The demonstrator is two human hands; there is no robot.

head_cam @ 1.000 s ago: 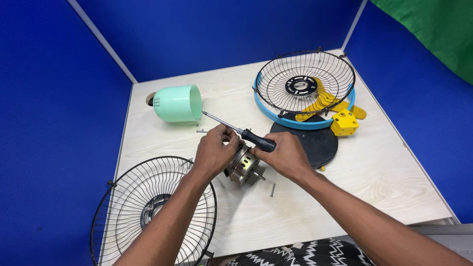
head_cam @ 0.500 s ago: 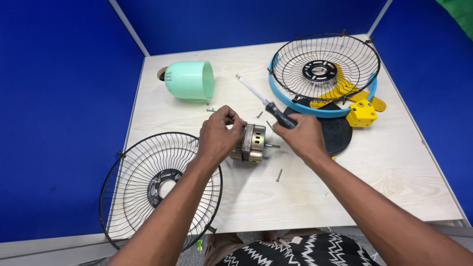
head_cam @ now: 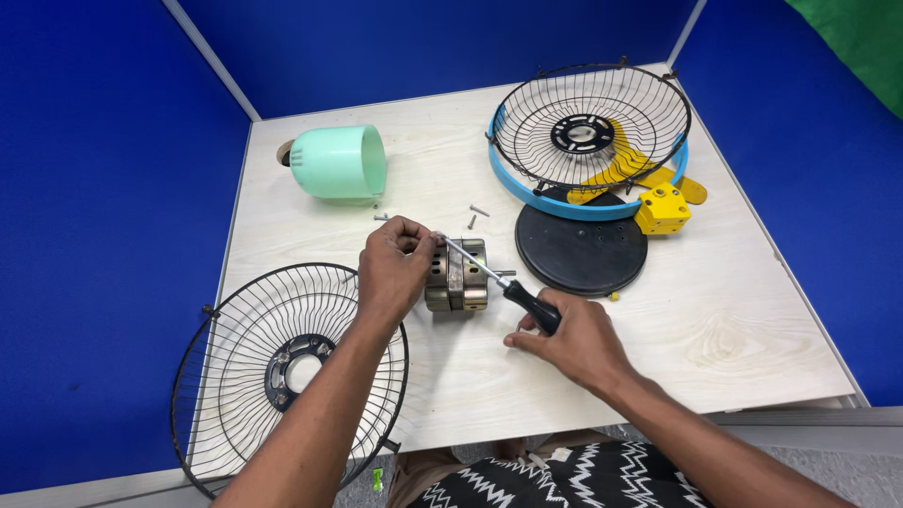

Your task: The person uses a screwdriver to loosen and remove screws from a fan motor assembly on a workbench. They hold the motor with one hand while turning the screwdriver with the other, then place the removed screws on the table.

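Now gripping the fan motor [head_cam: 458, 276] at its left end with the left hand [head_cam: 393, 268], fingers curled shut around the casing near the middle of the pale wooden table [head_cam: 752, 320]; pinching the black handle of a screwdriver [head_cam: 508, 290] in the closed right hand [head_cam: 576, 341], shaft slanting up-left across the motor to a tip just by the left fingertips; judging that motor dense and heavy for its bulk, rigid metal, unlikely to slip yet apt to roll on its round flank, so best held around the banded body rather than by the thin shaft stub on its right; noting loose screws [head_cam: 476, 214] lying just beyond, small and easily scattered; seeing a mint-green housing [head_cam: 340, 162] on its side toward the far left, a wire grille [head_cam: 282, 367] overhanging the near left edge, a second grille with blue rim [head_cam: 591, 141] at far right over yellow blades [head_cam: 628, 169], a black round base [head_cam: 581, 251] and a yellow block [head_cam: 664, 209] beside it; compared with half a second ago, screwdriver swung down from pointing away over the table to lying across the motor, right hand drawn nearer the body, left hand unchanged on the casing.
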